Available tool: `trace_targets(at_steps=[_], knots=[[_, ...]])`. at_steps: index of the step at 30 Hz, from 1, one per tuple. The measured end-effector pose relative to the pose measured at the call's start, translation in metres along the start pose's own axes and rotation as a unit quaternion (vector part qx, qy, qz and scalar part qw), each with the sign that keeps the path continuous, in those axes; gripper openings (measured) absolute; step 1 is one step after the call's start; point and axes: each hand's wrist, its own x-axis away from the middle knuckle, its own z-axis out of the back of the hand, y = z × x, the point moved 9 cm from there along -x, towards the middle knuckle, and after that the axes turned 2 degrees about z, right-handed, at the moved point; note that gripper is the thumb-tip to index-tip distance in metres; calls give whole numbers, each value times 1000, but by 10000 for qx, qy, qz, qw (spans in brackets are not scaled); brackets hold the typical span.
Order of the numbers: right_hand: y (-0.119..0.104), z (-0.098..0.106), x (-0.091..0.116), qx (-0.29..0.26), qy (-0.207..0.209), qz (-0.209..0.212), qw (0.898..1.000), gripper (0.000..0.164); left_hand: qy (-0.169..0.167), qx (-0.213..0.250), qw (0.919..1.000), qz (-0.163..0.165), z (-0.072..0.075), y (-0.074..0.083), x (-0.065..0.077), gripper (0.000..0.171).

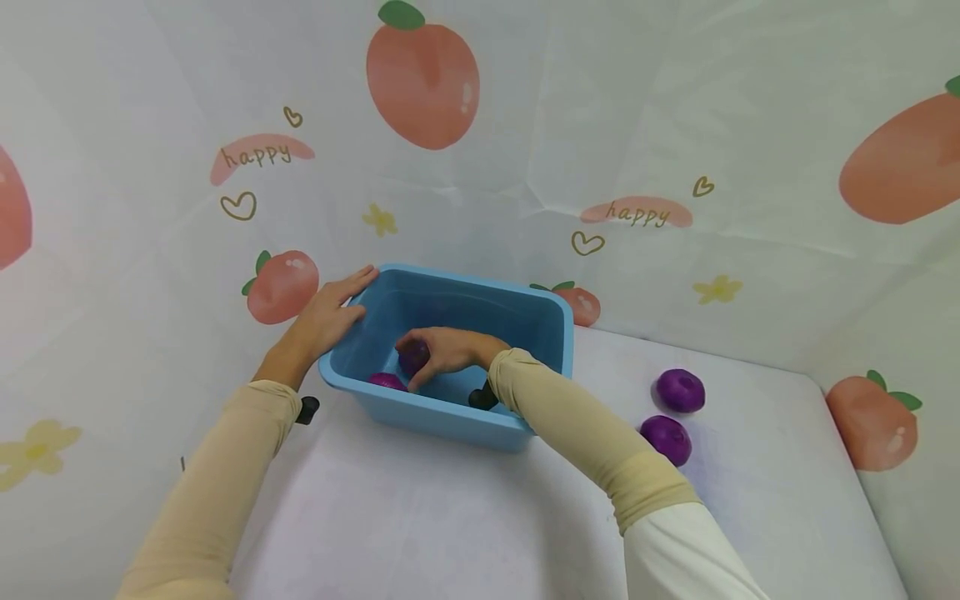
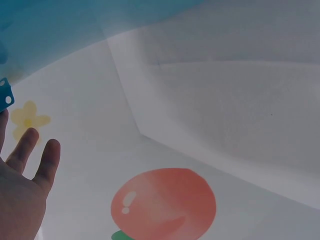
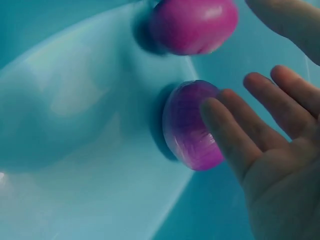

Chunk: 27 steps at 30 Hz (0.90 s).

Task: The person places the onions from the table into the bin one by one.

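Observation:
In the head view, my right hand [image 1: 447,348] reaches down into a blue plastic bin [image 1: 450,421]. Its thumb and fingers are spread around a dark purple onion [image 1: 413,357]. The right wrist view shows those fingers fairly straight, with the foremost fingertip overlapping the onion's side. Beside it in the bin lies another, pinker onion [image 3: 195,25], partly hidden by the front wall in the head view. My left hand [image 1: 324,317] rests at the bin's left rim, thumb over the edge and fingers extended along the outside, straight in the left wrist view.
Two more purple onions, one farther back [image 1: 681,391] and one nearer [image 1: 666,440], lie on the white tabletop [image 1: 420,517] right of the bin. My right forearm crosses the bin's front right corner. A white fruit-printed cloth [image 1: 510,150] hangs close behind the bin.

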Motion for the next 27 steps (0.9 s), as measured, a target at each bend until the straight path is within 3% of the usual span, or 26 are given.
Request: trace_targets(at_steps=[7, 13, 19, 27], knots=[[1, -10, 2, -315, -371, -64, 9988, 73, 17, -1, 10000, -13, -1, 1, 1, 65], [1, -7, 3, -320, -355, -55, 9988, 74, 14, 35, 10000, -44, -2, 1, 0, 65], [-8, 16, 12, -182, 43, -16, 9998, 75, -76, 81, 9999, -72, -2, 2, -1, 66], [-35, 55, 47, -663, 639, 437, 9948, 68, -99, 182, 9998, -57, 0, 1, -2, 66]])
